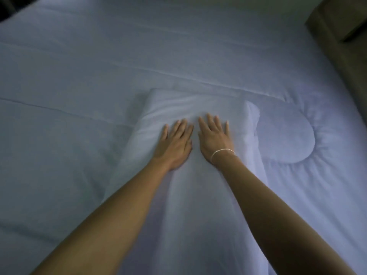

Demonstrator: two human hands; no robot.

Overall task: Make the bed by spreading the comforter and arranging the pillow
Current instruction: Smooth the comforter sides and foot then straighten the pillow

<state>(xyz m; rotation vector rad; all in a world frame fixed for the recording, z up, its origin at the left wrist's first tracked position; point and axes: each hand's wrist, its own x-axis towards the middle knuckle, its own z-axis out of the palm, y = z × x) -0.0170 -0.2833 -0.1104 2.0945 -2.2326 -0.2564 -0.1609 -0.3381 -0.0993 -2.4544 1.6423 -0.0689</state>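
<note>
A white pillow (190, 108) lies lengthwise on the bed, running from the middle of the view down toward me. My left hand (175, 142) and my right hand (215, 139) rest flat on its far half, side by side, palms down, fingers spread, holding nothing. A thin white band circles my right wrist. The white comforter (99, 66) covers the bed around the pillow, with long shallow creases across it. To the right of the pillow a rounded bulge (286, 135) shows in the bedding; what it is I cannot tell.
A dark brown headboard or wall panel (343, 46) borders the bed on the right. A dark area sits beyond the bed's top left corner (8, 6).
</note>
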